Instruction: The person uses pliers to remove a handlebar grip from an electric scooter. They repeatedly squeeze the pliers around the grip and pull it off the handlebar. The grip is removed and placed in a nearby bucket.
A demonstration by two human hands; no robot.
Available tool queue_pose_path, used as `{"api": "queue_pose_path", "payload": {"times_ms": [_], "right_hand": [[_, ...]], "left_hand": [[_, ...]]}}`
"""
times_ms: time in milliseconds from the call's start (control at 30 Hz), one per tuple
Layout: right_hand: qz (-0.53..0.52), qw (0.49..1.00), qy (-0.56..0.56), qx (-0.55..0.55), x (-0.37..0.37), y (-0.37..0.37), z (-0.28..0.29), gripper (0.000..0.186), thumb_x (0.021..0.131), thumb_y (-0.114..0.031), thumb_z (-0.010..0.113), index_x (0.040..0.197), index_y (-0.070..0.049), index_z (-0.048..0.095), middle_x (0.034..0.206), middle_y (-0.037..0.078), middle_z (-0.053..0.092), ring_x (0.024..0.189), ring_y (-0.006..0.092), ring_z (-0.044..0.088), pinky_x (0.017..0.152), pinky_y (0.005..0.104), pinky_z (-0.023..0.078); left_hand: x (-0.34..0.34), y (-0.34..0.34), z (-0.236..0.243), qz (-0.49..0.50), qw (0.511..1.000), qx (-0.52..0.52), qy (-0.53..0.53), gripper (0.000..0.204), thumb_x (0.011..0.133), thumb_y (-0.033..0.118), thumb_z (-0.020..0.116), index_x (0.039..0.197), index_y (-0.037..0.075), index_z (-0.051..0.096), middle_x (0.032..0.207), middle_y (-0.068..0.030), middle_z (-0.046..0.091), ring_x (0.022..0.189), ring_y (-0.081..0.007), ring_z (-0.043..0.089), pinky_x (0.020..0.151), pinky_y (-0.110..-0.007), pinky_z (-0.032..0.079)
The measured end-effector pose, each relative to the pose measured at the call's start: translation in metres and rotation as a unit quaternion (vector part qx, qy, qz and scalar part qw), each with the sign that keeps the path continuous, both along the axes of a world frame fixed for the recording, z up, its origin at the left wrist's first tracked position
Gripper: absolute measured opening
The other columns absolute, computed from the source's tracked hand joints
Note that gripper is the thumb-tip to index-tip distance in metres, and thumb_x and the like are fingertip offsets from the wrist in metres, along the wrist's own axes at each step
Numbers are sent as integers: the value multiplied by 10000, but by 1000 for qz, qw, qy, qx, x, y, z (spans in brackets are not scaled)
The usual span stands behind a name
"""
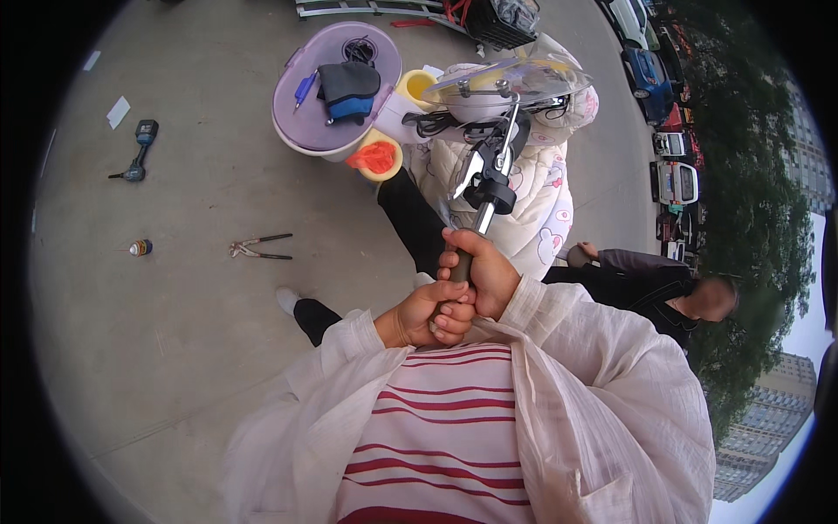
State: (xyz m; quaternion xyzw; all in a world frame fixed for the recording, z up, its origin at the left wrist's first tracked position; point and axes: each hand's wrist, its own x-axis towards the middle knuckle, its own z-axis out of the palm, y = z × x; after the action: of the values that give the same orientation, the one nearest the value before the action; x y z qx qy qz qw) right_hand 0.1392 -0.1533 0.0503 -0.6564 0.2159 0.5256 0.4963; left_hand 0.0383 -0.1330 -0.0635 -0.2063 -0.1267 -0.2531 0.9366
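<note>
Both my hands grip the end of a scooter handlebar grip (460,266) close to my chest. My right hand (482,269) wraps the dark grip from above, and my left hand (432,316) closes on its end just below. Beyond my hands the metal bar runs up to a black clamp (491,194) with a silver brake lever (470,173), then to the scooter's front under a clear windshield (515,83). A quilted white cover (532,201) drapes the scooter body.
On the concrete lie pliers (259,247), a cordless drill (138,153) and a small spray can (140,248). A lilac-lidded bucket (336,92) holding gloves and a pen stands ahead, with yellow cups (378,159) beside it. Another person (663,293) stands at the right. Parked cars line the far right.
</note>
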Motion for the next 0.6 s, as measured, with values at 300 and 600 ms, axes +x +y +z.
{"api": "queue_pose_path", "payload": {"times_ms": [300, 600], "right_hand": [[30, 993, -69, -86, -2, 8, 5, 276, 903, -313, 625, 767, -97, 518, 702, 36, 546, 546, 150, 509, 392, 262, 405], [46, 820, 205, 533, 26, -37, -66, 308, 879, -409, 656, 864, -166, 468, 744, -29, 523, 727, 158, 518, 939, 380, 410]], "left_hand": [[4, -5, -2, -30, 992, -122, 2, 261, 935, 376, 610, 834, 166, 492, 601, 95, 388, 469, -19, 371, 405, -169, 322], [3, 31, 57, 16, 867, 464, 183, 177, 902, 229, 613, 825, 93, 531, 665, -5, 513, 533, -123, 505, 439, -277, 393]]}}
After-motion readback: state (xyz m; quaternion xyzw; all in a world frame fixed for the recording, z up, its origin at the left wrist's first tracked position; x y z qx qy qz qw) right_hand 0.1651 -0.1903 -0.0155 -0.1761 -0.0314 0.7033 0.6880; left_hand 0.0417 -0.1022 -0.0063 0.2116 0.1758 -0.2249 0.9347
